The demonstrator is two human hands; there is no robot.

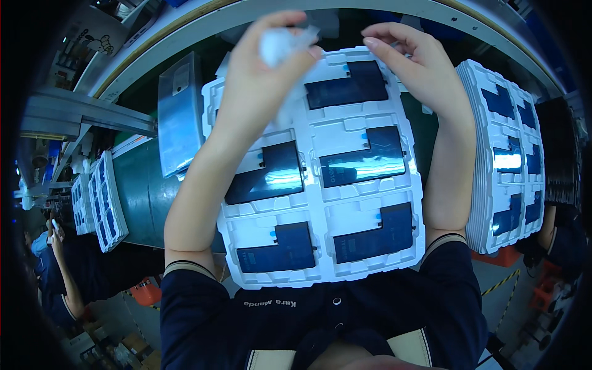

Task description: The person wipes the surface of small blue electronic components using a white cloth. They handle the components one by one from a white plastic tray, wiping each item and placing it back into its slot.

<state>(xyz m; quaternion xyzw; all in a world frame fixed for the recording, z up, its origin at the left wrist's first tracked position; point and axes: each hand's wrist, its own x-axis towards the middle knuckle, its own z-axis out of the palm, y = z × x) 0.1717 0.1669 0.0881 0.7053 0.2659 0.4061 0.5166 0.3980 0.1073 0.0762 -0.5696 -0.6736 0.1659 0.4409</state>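
A white moulded tray (317, 203) tilts up in front of my chest. In its pockets lie several black L-shaped flat battery packs (364, 163) with small blue tabs, two of them catching glare. Above the tray's far left corner, my left hand (262, 65) is closed around a crumpled white wipe or cloth (277, 46), blurred by motion. It covers the far left pocket, so what lies there is mostly hidden. My right hand (410, 55) hovers by the far right corner, fingers curved and thumb apart, with nothing visible in it.
To the right stands a thick stack of similar loaded trays (484, 154). A clear blue-tinted plastic folder (179, 117) lies left of my tray on the green bench surface (145, 185). More trays (105, 200) stand farther left, near another person's arm (68, 271). A metal rail (203, 28) runs behind.
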